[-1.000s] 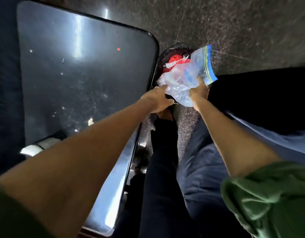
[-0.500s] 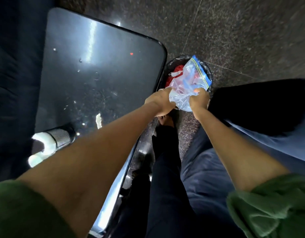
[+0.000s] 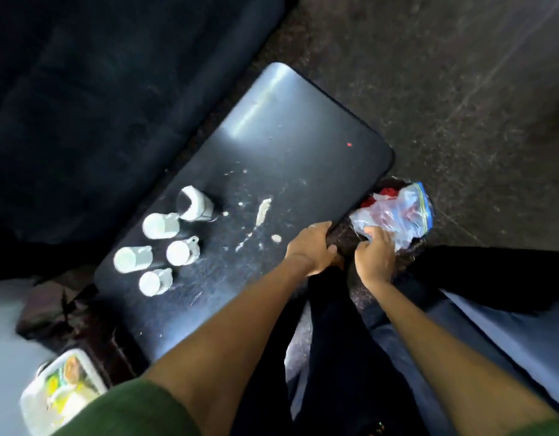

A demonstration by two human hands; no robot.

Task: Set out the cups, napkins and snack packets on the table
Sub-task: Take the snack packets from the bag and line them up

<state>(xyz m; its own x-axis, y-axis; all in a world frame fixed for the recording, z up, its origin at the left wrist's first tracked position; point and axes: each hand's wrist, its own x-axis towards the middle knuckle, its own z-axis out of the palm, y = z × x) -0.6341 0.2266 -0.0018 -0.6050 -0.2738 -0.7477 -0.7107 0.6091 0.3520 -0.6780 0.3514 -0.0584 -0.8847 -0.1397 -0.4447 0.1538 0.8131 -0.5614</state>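
**Bag held over bin at bench end; cups already out**

Five white cups (image 3: pixel 160 247) were noted on the dark bench (image 3: pixel 303 146), clustered near its left part; whether upright or tipped could not be told through the blur. Pale smears and crumbs (image 3: pixel 263 212) were seen on the surface beside them. No napkins or snack packets were seen on the bench.

The left hand (image 3: pixel 312 248) was laid on the near bench edge, fingers bent over it, probably as a brace while leaning. The right hand (image 3: pixel 374 251) was pinching a clear zip bag (image 3: pixel 397 220) at its lower edge. The bag was held over a dark bin (image 3: pixel 429 229) on the floor just past the bench corner, red material showing inside; presumably it was positioned there for emptying or discarding.

A packaged tray (image 3: pixel 61 398) was seen at lower left, off the bench; its contents could not be identified.
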